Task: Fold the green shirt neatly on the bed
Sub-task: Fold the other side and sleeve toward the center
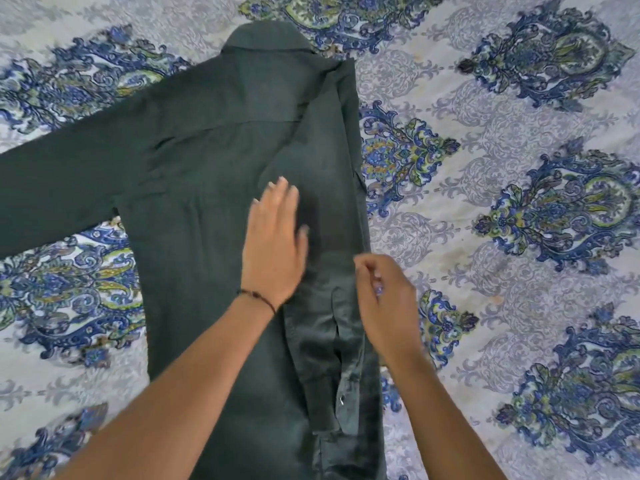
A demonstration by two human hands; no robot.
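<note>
While the green shirt [207,174] lies face down across the middle of the bed [519,306], its collar [268,38] points away from the viewer and its hem runs out of view at the near edge. One sleeve [52,192] extends flat toward the left and leaves the frame there, resting on the patterned bedsheet. The opposite side of the garment is turned inward along a straight lengthwise fold, so that the shirt's right border forms a clean vertical line; the folded sleeve [325,341] lies down this panel, and its cuff [341,403], bearing a small pale button, sits near the lower right of the cloth. The left hand [273,240] is laid palm down on the back of the shirt, fingers spread apart and flat, grasping nothing, just beside the folded panel; a thin dark band [258,296] circles its wrist. The right hand [384,292] hangs at the shirt's right edge with its fingers curled together toward the fold; motion blur prevents telling whether they pinch the cloth or merely touch it. Both forearms enter from the near edge of the view, the left crossing over the lower body of the shirt. The bedsheet carries a pale grey ground with repeated blue and green ornamental medallions on all sides of the garment.
</note>
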